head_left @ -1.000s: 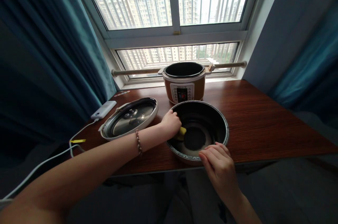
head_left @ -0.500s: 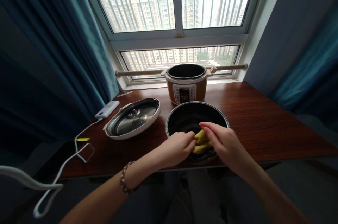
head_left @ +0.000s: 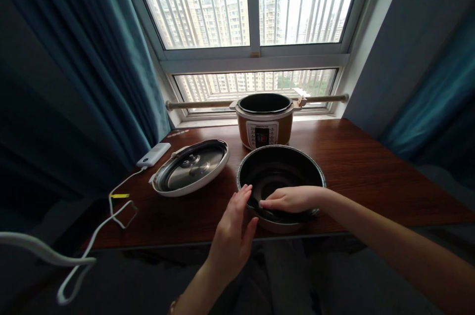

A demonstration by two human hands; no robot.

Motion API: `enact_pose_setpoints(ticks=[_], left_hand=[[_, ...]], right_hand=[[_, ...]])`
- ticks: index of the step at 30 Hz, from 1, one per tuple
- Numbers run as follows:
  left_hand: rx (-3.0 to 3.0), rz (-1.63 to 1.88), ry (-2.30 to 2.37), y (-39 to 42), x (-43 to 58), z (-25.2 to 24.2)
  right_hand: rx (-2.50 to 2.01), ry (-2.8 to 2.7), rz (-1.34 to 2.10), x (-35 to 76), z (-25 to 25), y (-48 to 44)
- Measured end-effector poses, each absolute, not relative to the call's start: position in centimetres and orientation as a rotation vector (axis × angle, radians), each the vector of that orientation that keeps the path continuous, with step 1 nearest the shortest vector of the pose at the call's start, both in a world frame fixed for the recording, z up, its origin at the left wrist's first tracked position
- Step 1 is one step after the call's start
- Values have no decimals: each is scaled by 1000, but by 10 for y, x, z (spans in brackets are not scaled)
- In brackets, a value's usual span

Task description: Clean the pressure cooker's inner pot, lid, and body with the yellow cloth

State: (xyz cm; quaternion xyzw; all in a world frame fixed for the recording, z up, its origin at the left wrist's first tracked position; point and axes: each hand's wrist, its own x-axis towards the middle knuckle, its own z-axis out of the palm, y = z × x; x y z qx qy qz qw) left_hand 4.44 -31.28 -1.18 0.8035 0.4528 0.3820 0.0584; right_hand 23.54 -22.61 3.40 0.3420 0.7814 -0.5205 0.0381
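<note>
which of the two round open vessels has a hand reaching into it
The nearer one, the dark-lined pot: the right hand reaches into it. The cooker behind it, with the control panel, has no hand in it.

Surface point(head_left: 359, 176): glossy, wood-grained. Pot point(head_left: 282, 169), near edge: smooth, low-sheen interior, metallic-looking rim. Lid point(head_left: 196, 169), toward left edge: shiny metal inside, smooth plastic-looking border. Cooker point(head_left: 262, 129), far edge: smooth, plastic-looking shell.

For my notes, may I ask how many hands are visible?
2: the left hand at the near-left rim of the black-lined pot, the right hand inside it.
</note>
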Motion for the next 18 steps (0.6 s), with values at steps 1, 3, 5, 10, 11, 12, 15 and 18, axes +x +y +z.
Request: enact_pose_setpoints(ticks=[1,3,5,10,11,12,15,18], left_hand=[[2490,1113,1358,-314,46,-16],[2600,1029,1342,-313,50,-22],[2701,982,1334,-311,51,-26],[2780,1030,1316,-308,51,-34],[2762,1059,1311,-308,51,-36],[2737,1088,1308,-308,51,-37],[2657,1148,1296,-308,52,-41],[2588,1179,1281,-308,54,-44]], right_hand=[[1039,2397,-1585,238,36,-227],[1029,2363,-1544,246,39,-226],[1025,2296,-1464,255,42,-222],[1031,2186,-1088,275,38,-204],[1051,2202,-955,278,34,-199],[1076,2238,-797,281,28,-193],[1133,2383,-344,285,7,-174],[1147,2536,-162,285,-10,-151]])
